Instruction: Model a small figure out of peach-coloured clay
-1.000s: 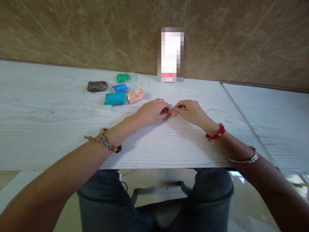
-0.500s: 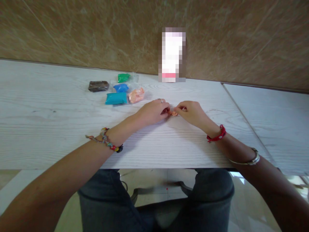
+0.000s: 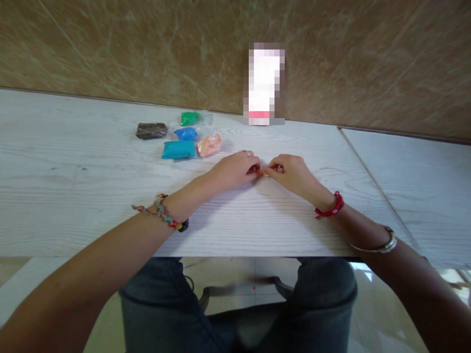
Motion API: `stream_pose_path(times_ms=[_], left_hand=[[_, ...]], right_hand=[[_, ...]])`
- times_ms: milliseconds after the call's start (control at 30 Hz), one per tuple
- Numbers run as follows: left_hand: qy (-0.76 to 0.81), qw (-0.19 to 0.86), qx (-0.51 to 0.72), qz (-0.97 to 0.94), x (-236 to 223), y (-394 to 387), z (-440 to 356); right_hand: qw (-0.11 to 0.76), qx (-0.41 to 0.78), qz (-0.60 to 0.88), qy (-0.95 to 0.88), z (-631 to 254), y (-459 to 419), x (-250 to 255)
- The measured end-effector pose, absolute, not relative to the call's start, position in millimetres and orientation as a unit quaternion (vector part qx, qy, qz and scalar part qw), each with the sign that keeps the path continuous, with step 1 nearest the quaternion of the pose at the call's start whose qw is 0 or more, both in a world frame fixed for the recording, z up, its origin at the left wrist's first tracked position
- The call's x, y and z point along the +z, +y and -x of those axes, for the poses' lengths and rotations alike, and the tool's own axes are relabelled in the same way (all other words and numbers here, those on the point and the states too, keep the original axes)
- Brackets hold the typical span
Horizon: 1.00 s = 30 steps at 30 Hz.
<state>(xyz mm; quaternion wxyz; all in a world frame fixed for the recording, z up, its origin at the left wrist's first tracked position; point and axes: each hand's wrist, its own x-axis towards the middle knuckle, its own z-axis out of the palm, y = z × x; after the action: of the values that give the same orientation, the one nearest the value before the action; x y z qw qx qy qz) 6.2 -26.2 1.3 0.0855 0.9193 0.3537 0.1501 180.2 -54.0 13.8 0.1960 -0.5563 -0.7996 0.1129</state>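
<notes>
A small piece of peach-orange modelling clay [image 3: 265, 173] lies low over the table between my fingertips, mostly covered by them. My left hand [image 3: 238, 169] is closed in a pinch on the clay's left side, a ring on one finger. From the right, my right hand [image 3: 287, 169] pinches the clay between thumb and fingers. Up and to the left of my left hand rests a clear packet of peach clay [image 3: 209, 145]. The clay's exact shape is hidden by my fingers.
Beside the peach packet lie a teal packet [image 3: 178, 150], a blue packet [image 3: 186, 134], a green packet [image 3: 190, 118] and a brown packet [image 3: 151, 131]. A blurred-out upright object [image 3: 263, 83] leans at the brown marbled wall [image 3: 110, 54]. The white wood-grain table [image 3: 228, 225] has a seam at right.
My right fingertips have come down and left onto the clay, covering more of it. My left hand stays in its pinch. The whole view has shifted slightly.
</notes>
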Motion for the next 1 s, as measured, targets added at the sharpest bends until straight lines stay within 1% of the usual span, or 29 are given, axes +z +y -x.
stream_pose_path(times_ms=[133,267,467,667,767,1000], left_hand=[[0.357,0.092,0.17,-0.914,3.4,-20.5,-1.2],[0.338,0.109,0.182,-0.917,5.4,-11.4,7.3],[0.335,0.116,0.173,-0.919,9.4,-8.0,12.5],[0.289,0.137,0.168,-0.933,9.2,-8.4,11.0],[0.292,0.149,0.154,-0.932,7.1,-8.4,9.5],[0.31,0.138,0.152,-0.928,4.0,-5.0,11.4]], right_hand=[[0.226,0.084,0.584,-0.775,-186.1,-51.6,21.7],[0.243,0.09,0.606,-0.752,-191.8,-48.2,26.8],[0.218,0.099,0.609,-0.756,-194.2,-44.1,23.7],[0.197,0.093,0.606,-0.765,-196.4,-37.9,17.9],[0.193,0.086,0.597,-0.774,-196.4,-35.1,14.7],[0.195,0.081,0.584,-0.784,-196.9,-33.8,12.5]])
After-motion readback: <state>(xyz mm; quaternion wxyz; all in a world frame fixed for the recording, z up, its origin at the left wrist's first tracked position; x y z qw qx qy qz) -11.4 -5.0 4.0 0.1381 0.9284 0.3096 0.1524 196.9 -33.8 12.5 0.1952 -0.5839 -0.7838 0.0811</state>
